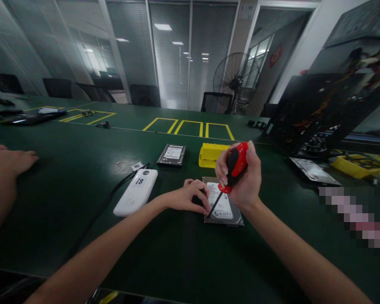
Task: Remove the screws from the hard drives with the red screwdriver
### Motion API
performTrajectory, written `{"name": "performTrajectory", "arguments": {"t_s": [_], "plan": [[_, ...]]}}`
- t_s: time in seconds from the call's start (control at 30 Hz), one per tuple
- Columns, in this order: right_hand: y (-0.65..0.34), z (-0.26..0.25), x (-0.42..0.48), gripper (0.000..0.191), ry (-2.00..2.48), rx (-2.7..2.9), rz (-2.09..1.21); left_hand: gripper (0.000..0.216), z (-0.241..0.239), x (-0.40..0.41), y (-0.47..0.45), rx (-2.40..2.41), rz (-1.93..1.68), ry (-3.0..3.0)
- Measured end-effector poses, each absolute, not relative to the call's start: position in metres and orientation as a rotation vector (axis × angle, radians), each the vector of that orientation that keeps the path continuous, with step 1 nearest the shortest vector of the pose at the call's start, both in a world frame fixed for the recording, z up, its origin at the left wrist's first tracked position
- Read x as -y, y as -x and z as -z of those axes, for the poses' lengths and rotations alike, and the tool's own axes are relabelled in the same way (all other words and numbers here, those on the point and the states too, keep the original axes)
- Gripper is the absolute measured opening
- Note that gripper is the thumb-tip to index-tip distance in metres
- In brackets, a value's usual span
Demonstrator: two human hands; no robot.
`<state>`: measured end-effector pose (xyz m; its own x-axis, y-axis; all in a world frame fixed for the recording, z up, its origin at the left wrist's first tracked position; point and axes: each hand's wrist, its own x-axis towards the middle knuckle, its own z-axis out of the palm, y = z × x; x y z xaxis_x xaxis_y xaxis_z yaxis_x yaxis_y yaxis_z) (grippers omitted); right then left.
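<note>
My right hand (245, 181) is wrapped round the red and black handle of a screwdriver (237, 164), whose shaft slants down to the near left corner of a hard drive (223, 207). This drive lies flat on the green table with its white label up. At its left edge is my left hand (194, 196), thumb and fingers pinched together close to the screwdriver's tip. Whatever is between those fingertips is too small to make out. Just beyond the drive stands a yellow plastic bin (209, 154), partly hidden by my right hand.
A second hard drive (172, 154) lies farther back. Left of my hands is a white power bank (136, 192) marked 18, beside a black cable (104, 204). Another person's hand (17, 161) rests at far left. At right are another drive (315, 171) and a yellow tray (357, 166).
</note>
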<state>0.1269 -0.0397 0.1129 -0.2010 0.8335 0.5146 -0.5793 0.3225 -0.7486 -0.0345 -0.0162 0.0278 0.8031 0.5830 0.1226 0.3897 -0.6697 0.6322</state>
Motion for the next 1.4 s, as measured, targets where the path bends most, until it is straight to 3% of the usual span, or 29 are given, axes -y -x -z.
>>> {"name": "performTrajectory", "arguments": {"t_s": [0.9,1.07,1.27,1.4], "plan": [[-0.1252,-0.1058,0.0396,0.03,0.367,1.279,-1.256,0.018,-0.0271,0.0144,0.0356,-0.715,-0.399,-2.382],[-0.1262,-0.1069,0.0394,0.048,0.319,1.262,-1.425,0.017,-0.0273,0.0133,0.0352,-0.706,-0.396,-2.374],[-0.1276,-0.106,0.0403,0.022,0.258,1.249,-1.343,0.012,-0.0301,0.0136,0.035,-0.648,-0.393,-2.422],[-0.13,-0.108,0.0417,0.025,0.252,1.247,-1.357,0.013,-0.0291,0.0142,0.0362,-0.619,-0.398,-2.456]]}}
